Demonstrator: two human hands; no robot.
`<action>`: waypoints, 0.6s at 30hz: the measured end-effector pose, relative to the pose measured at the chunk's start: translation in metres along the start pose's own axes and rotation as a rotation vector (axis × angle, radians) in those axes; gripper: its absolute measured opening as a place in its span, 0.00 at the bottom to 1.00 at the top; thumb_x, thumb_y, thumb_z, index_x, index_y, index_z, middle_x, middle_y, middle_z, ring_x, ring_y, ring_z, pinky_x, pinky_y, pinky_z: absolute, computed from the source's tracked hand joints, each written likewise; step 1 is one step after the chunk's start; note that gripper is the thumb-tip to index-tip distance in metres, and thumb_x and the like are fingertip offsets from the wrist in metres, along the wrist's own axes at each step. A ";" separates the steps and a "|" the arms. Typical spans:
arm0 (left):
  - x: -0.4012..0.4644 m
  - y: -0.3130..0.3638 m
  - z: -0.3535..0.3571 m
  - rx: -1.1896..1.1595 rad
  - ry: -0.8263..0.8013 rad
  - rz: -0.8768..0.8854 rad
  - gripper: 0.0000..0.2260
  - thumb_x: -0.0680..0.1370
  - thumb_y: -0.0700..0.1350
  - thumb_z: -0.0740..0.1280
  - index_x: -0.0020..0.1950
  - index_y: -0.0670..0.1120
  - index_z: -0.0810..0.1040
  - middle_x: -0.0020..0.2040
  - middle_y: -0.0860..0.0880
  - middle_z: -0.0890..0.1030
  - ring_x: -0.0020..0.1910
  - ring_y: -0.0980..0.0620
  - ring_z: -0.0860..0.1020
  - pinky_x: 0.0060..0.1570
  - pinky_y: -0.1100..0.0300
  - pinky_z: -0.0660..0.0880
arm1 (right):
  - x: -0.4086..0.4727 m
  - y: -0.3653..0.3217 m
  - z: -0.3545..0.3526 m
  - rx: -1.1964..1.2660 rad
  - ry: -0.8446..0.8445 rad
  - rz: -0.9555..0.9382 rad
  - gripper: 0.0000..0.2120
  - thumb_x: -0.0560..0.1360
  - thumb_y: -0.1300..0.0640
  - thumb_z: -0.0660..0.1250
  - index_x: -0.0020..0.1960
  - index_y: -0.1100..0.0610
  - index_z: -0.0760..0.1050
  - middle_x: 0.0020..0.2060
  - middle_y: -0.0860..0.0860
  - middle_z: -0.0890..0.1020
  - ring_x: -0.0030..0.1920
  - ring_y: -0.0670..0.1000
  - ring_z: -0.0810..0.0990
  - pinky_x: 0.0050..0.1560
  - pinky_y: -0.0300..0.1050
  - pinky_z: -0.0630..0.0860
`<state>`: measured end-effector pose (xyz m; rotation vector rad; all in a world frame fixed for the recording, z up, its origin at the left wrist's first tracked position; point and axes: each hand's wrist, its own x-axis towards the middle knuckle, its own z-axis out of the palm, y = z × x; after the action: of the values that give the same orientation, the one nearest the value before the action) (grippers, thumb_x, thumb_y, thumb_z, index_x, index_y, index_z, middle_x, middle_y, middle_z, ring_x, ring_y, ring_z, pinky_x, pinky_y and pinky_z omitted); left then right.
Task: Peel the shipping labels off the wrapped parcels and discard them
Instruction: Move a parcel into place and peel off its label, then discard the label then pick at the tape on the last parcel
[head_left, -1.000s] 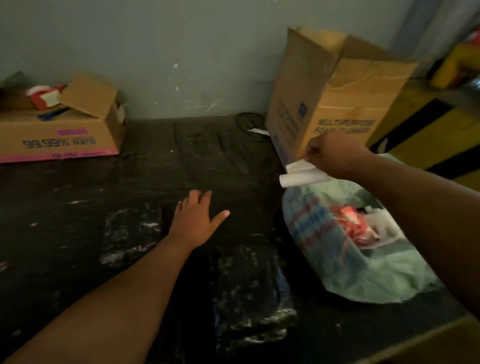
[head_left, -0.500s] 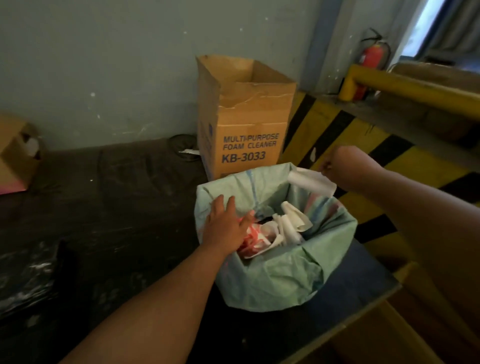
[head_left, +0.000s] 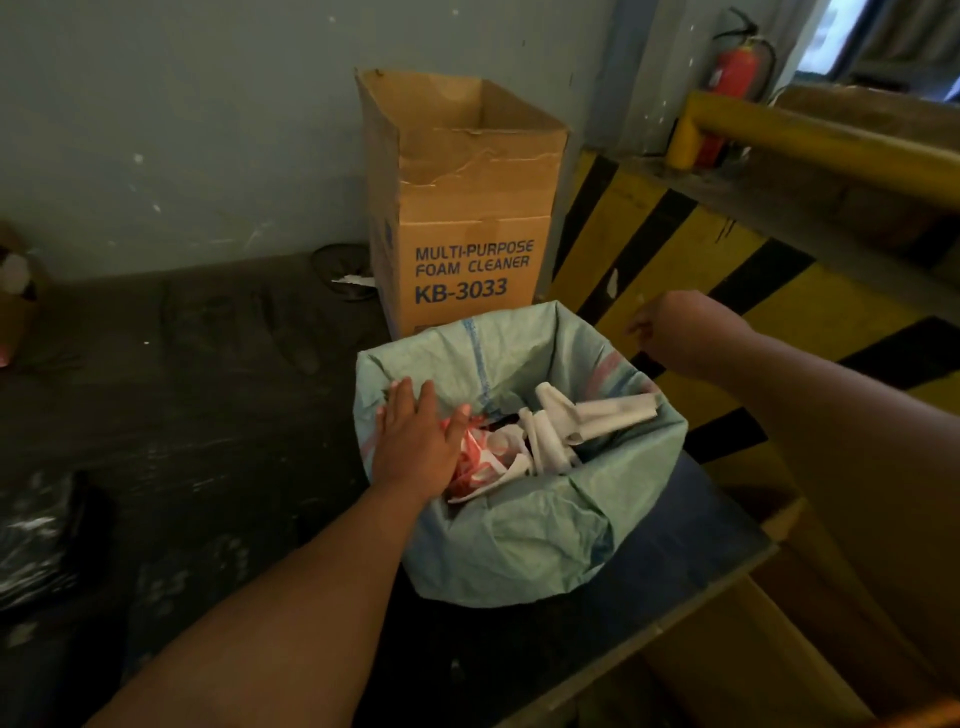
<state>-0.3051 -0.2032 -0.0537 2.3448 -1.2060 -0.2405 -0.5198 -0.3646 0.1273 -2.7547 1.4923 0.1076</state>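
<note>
A green woven sack (head_left: 519, 540) stands open on the dark table (head_left: 208, 415). Inside it lie several curled white shipping labels (head_left: 587, 421) on red-and-white scraps (head_left: 478, 462). My left hand (head_left: 415, 441) rests flat on the sack's left rim with straight fingers. Beyond the sack's far right rim hovers my right hand (head_left: 675, 335), loosely curled and holding nothing. A black wrapped parcel (head_left: 36, 540) lies at the table's left edge of view.
A tall open cardboard box (head_left: 462, 208) marked foam cleaner stands behind the sack against the wall. A yellow-and-black striped barrier (head_left: 727, 270) and yellow rail (head_left: 831, 145) run along the right. A red fire extinguisher (head_left: 737, 78) hangs behind.
My right hand let go of the rolled white label, which now lies in the sack. My left hand moved from the table to the sack's rim. The view swung right.
</note>
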 end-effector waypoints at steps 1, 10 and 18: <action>0.001 0.000 0.000 0.004 -0.002 0.001 0.33 0.82 0.65 0.50 0.83 0.48 0.53 0.83 0.44 0.48 0.81 0.47 0.44 0.78 0.49 0.41 | 0.001 -0.001 0.001 0.002 0.008 -0.002 0.15 0.80 0.60 0.60 0.65 0.54 0.76 0.58 0.54 0.80 0.56 0.54 0.78 0.57 0.49 0.77; 0.005 -0.002 -0.007 -0.043 -0.061 0.002 0.36 0.81 0.67 0.52 0.82 0.48 0.53 0.83 0.44 0.50 0.82 0.47 0.46 0.78 0.49 0.43 | 0.021 -0.045 0.023 0.055 -0.043 -0.161 0.15 0.77 0.48 0.65 0.63 0.49 0.78 0.60 0.52 0.80 0.58 0.54 0.78 0.58 0.50 0.73; -0.005 -0.097 -0.089 -0.106 -0.055 -0.012 0.40 0.77 0.68 0.63 0.82 0.51 0.54 0.82 0.47 0.53 0.78 0.44 0.60 0.74 0.46 0.63 | 0.029 -0.183 0.027 0.121 -0.053 -0.436 0.18 0.76 0.46 0.67 0.63 0.52 0.77 0.56 0.53 0.82 0.57 0.55 0.79 0.55 0.44 0.71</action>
<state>-0.2061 -0.1210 -0.0250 2.2682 -1.1753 -0.3666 -0.3520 -0.2877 0.0932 -2.8719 0.8274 0.0818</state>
